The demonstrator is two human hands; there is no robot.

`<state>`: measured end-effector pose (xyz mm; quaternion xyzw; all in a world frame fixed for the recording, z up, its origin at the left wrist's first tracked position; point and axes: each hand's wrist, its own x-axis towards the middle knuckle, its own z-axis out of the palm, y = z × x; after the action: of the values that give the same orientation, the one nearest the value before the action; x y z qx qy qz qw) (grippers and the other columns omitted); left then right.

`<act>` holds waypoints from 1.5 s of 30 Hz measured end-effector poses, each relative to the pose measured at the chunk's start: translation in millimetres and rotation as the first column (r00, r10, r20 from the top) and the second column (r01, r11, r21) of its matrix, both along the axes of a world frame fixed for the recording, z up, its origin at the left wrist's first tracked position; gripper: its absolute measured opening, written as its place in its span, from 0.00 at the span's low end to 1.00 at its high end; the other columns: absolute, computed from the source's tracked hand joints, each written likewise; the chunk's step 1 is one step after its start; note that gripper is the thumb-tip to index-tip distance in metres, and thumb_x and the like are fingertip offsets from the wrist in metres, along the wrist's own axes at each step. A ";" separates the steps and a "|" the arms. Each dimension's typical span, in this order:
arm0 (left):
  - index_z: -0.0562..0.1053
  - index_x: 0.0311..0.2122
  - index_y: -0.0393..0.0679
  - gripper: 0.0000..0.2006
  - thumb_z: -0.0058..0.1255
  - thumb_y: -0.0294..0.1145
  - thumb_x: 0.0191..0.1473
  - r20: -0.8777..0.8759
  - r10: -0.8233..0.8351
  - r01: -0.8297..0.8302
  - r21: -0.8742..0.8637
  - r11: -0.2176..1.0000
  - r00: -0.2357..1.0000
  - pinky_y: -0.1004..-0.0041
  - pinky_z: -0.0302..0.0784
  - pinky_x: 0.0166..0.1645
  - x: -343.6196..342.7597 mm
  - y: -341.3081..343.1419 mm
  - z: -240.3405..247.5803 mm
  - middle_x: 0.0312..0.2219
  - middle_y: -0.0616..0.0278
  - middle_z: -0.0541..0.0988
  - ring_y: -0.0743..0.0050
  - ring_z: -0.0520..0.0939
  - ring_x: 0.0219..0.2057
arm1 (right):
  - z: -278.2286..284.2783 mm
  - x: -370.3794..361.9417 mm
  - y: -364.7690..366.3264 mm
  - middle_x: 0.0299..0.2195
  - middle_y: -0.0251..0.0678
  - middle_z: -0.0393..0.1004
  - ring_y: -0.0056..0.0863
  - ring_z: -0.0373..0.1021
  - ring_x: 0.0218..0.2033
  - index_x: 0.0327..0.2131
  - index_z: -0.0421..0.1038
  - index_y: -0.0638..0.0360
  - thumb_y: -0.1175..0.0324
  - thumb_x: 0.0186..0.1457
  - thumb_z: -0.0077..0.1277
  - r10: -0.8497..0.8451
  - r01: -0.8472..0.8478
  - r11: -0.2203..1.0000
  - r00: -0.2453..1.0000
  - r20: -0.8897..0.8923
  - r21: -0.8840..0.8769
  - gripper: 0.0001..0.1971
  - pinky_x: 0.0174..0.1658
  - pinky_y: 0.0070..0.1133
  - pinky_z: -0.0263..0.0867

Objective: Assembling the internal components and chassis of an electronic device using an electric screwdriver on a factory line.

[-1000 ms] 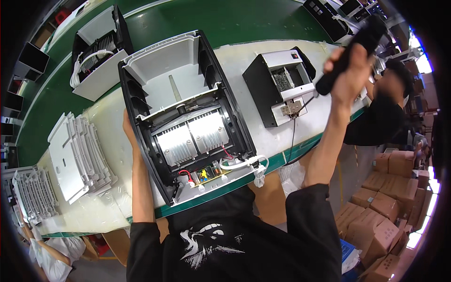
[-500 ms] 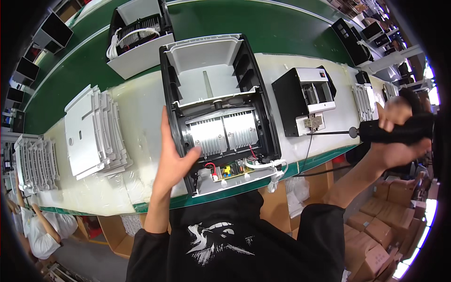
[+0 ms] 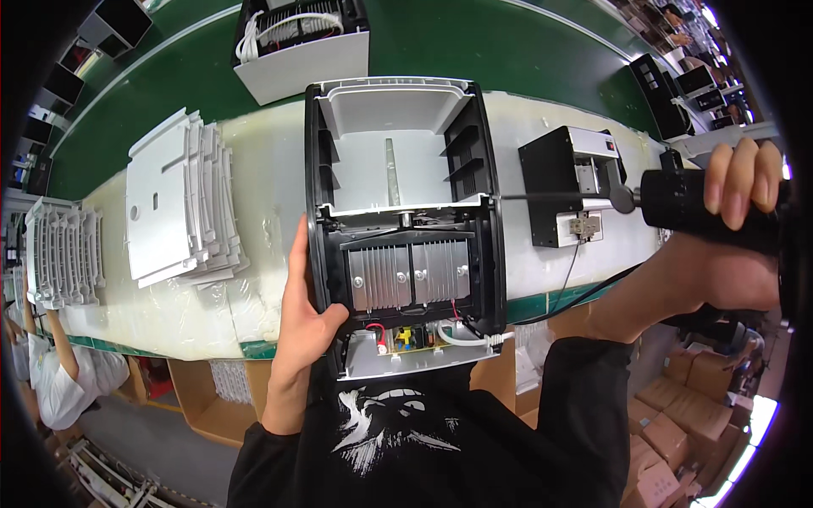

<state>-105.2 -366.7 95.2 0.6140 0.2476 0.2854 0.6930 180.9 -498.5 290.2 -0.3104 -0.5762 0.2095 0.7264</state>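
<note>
Flanking open housing (image 3: 423, 178): white panels (image 3: 174, 199) left, black-white box (image 3: 550, 176) right.

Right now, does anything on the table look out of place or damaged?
I see no spill or damage, but the stack of white panels left of the open housing looks untidy: its edges fan out unevenly.

We see the open housing (image 3: 364, 182) as smooth plastic, mostly matt. Inside it, finned heat sinks (image 3: 378, 286) look like bare metal with a soft sheen. Left of the housing, we find matt plastic panels (image 3: 169, 203); right of it, a dull black power tool (image 3: 677, 199) with a thin metal shaft (image 3: 550, 196). Below it, we see a matt cloth top (image 3: 542, 440).
</note>
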 end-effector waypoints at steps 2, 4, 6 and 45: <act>0.42 0.64 0.38 0.47 0.33 0.10 0.29 -0.022 0.036 -0.035 0.034 0.999 0.999 0.75 0.48 0.61 -1.3 -2.5 -3.8 0.58 0.52 0.57 0.66 0.58 0.60 | -14.8 -8.9 10.1 0.28 0.33 0.59 0.23 0.60 0.26 0.29 0.61 0.63 0.50 0.49 0.41 0.019 -0.018 0.998 1.000 -0.024 0.059 0.21 0.31 0.21 0.57; 0.42 0.64 0.37 0.47 0.32 0.11 0.29 -0.016 0.055 -0.055 -0.007 0.998 0.998 0.75 0.47 0.62 1.7 -2.2 -6.5 0.58 0.52 0.56 0.66 0.57 0.60 | -20.1 -1.3 10.2 0.28 0.33 0.60 0.23 0.60 0.26 0.31 0.59 0.63 0.49 0.49 0.41 0.016 -0.015 0.999 1.000 -0.027 0.051 0.22 0.30 0.21 0.57; 0.42 0.63 0.37 0.47 0.32 0.11 0.29 -0.048 0.076 -0.077 -0.006 0.997 0.996 0.75 0.46 0.62 1.1 -3.1 -9.3 0.58 0.52 0.55 0.66 0.56 0.60 | -27.0 4.9 14.3 0.28 0.33 0.60 0.24 0.60 0.25 0.34 0.57 0.61 0.47 0.49 0.40 -0.004 0.005 0.999 1.000 -0.027 0.043 0.24 0.29 0.21 0.58; 0.46 0.62 0.34 0.48 0.34 0.16 0.25 -0.066 0.199 -0.207 -0.149 0.967 0.978 0.75 0.46 0.62 14.4 -5.7 -11.0 0.57 0.54 0.57 0.67 0.58 0.59 | -123.2 -13.6 57.2 0.25 0.39 0.64 0.27 0.63 0.16 0.60 0.35 0.47 0.24 0.42 0.36 -0.214 0.213 0.977 0.976 -0.027 -0.025 0.50 0.20 0.24 0.62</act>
<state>-90.8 -372.4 84.2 0.5368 0.3478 0.3192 0.6993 167.4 -441.3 167.0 -0.3753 -0.5262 0.1413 0.7498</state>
